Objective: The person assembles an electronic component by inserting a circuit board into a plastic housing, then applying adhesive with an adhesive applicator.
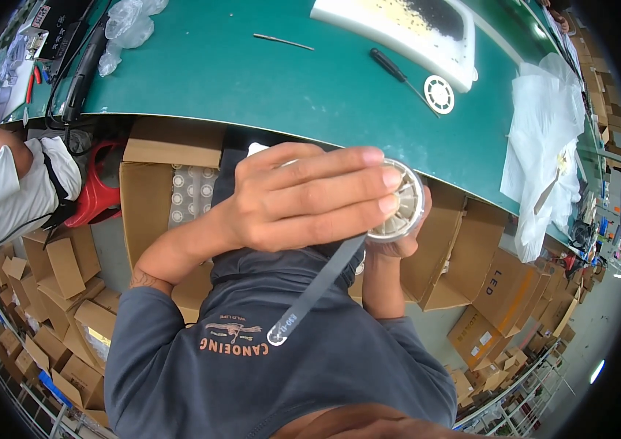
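Note:
A round, pale, slotted part with spokes and a clear rim (407, 208) is between my hands, just off the table's front edge. My right hand (411, 238) is wrapped around its far side, most of its fingers hidden behind it. Across its face lie the fingers of my left hand (310, 196), closed together, with the fingertips on the spokes; the left thumb is out of sight. A small white piece (256, 148) peeks out behind the left hand, its kind hidden. A flat grey strap (318, 293) runs from below the part toward my shirt.
On the green table (200, 66) lie a thin metal rod (283, 42), a screwdriver (391, 66), a white spoked disc (439, 95), a white tray (391, 29) with dark bits, and plastic bags (537, 124). Open cardboard boxes (171, 143) stand below. A co-worker (3, 183) sits left.

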Demonstrator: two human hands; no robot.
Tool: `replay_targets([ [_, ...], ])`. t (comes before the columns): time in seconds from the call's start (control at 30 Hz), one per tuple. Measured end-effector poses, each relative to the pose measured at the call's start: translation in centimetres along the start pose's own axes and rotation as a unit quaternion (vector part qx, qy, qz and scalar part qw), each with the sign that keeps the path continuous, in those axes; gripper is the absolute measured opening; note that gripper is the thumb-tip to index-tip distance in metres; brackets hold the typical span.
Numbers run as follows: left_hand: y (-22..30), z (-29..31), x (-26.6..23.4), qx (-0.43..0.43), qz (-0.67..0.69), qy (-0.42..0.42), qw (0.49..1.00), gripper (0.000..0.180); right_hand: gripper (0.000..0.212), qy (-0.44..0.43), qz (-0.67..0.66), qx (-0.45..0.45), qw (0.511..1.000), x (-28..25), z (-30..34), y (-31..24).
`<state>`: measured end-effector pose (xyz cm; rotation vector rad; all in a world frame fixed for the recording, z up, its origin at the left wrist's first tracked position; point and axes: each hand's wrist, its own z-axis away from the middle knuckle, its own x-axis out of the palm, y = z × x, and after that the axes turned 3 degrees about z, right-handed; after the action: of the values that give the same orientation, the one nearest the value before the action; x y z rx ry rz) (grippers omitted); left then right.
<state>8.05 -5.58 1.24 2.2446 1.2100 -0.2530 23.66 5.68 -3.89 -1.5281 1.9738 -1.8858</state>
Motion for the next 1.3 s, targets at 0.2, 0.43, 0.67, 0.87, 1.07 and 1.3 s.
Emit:
replay_targets([
  [0.2,-1.0,0.2,0.4,-0.198,0.167,0.098,0.961,0.054,0.045,-0.015,0.189,0.062,0.980,2.8,-0.7,-3.2],
  [0.43,0.3,-1.0,1.5,-0.473,0.458,0.222,0.719,0.060,0.029,-0.115,0.204,-0.210,0.949,5.2,-2.8,-5.1],
  [0.67,0.7,-1.0,1.4,-0.536,0.570,0.228,0.580,0.048,0.028,-0.069,0.272,-0.266,0.922,5.5,-2.8,-4.3],
  [0.87,0.4,-1.2,1.8,-0.541,0.566,0.237,0.575,0.056,0.032,-0.036,0.344,-0.189,0.919,5.3,-2.0,-4.7],
  [1.07,0.5,-0.7,1.6,-0.542,0.556,0.239,0.584,0.052,0.031,-0.075,0.316,-0.243,0.914,4.3,-2.3,-3.8],
  [1.3,0.4,-0.8,1.6,-0.554,0.540,0.241,0.586,0.046,0.031,-0.070,0.332,-0.241,0.909,4.3,-2.3,-3.5],
])
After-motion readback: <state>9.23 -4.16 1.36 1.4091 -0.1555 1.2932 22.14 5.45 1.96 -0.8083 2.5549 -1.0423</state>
